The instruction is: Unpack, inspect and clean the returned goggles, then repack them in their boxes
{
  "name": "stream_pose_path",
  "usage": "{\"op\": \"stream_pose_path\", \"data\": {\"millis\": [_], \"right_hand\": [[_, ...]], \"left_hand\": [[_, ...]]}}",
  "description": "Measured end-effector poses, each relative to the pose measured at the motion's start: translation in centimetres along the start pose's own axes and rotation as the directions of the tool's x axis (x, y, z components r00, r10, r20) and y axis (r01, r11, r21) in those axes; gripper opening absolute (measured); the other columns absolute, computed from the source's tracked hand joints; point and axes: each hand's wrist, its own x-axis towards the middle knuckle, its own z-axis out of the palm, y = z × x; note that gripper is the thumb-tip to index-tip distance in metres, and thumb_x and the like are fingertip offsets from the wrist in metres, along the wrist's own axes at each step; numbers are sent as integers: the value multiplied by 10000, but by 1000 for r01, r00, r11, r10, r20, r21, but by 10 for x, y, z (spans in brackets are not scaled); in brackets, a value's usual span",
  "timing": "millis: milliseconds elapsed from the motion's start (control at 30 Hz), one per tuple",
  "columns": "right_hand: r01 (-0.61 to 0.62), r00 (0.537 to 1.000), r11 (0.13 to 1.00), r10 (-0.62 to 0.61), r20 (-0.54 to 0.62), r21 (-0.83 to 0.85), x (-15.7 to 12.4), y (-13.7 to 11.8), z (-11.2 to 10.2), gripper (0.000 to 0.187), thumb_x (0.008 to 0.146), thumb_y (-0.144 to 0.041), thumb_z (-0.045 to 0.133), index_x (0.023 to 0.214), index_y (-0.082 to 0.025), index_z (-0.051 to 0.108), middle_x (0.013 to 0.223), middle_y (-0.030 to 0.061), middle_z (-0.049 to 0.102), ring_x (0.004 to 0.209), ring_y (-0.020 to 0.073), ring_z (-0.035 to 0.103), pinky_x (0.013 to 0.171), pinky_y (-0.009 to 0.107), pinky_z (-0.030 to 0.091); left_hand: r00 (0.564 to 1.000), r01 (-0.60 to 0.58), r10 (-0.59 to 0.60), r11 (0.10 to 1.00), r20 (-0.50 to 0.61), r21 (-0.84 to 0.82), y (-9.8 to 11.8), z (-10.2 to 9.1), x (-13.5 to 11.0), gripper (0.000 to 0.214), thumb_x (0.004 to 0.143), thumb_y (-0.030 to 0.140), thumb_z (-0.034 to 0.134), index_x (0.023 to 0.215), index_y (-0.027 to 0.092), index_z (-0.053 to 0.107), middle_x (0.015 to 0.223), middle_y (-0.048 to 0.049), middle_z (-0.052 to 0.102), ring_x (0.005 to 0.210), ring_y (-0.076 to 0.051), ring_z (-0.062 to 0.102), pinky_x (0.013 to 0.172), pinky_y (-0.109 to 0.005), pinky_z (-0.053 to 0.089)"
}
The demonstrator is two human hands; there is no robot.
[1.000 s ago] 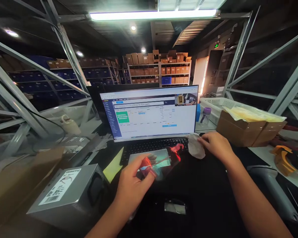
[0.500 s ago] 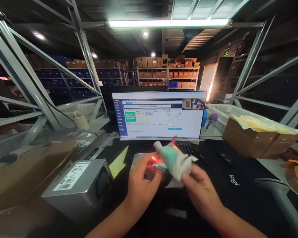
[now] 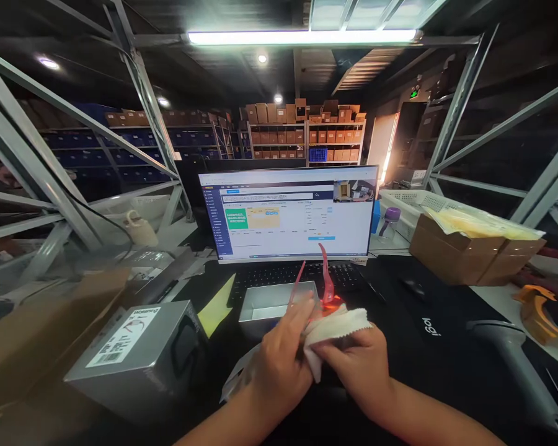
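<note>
In front of the keyboard [image 3: 288, 275], my left hand [image 3: 286, 347] is closed around the frame of pink-red glasses [image 3: 328, 279], whose two temples point up and away from me. My right hand [image 3: 360, 365] pinches a white cleaning cloth [image 3: 337, 328] with a zigzag edge, folded against the lens area, so most of the lenses are hidden. An orange-red shine shows just above the cloth. Behind my left hand lies an open silver box part [image 3: 255, 310]. A clear plastic piece [image 3: 237, 375] sits beside my left wrist.
A grey box [image 3: 130, 359] with a white label stands on the left near a yellow paper [image 3: 216, 310]. The monitor [image 3: 288, 217] is behind the keyboard. To the right are a mouse [image 3: 413, 287], a handheld scanner [image 3: 511, 353], a tape roll [image 3: 539, 316] and a cardboard box [image 3: 460, 254].
The glasses have turned so both temples point upward. My right hand has brought the cloth down and in against them, close to my left hand. The silver box part is more exposed.
</note>
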Motion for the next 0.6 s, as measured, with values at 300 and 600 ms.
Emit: {"op": "stream_pose_path", "data": {"millis": [300, 600], "right_hand": [[-139, 953, 964, 193, -234, 226, 8, 3, -10, 329, 741, -308, 785, 642, -212, 486, 564, -63, 481, 481, 80, 437, 455, 180, 424], [-141, 990, 959, 132, 51, 246, 14, -8, -16, 479, 730, -349, 827, 561, -197, 405, 535, -56, 458, 490, 74, 383, 464, 186, 346]], "left_hand": [[986, 72, -59, 994, 153, -79, 3, -3, -3, 727, 880, 31, 497, 1550, 266, 345, 1536, -123, 499, 1407, -260, 503, 1029, -358, 568], [976, 104, -59, 972, 211, -210, -4, -8, 0, 690, 922, 142, 574, 1553, 290, 336, 1519, -93, 528, 1356, -250, 557, 847, -250, 627]]}}
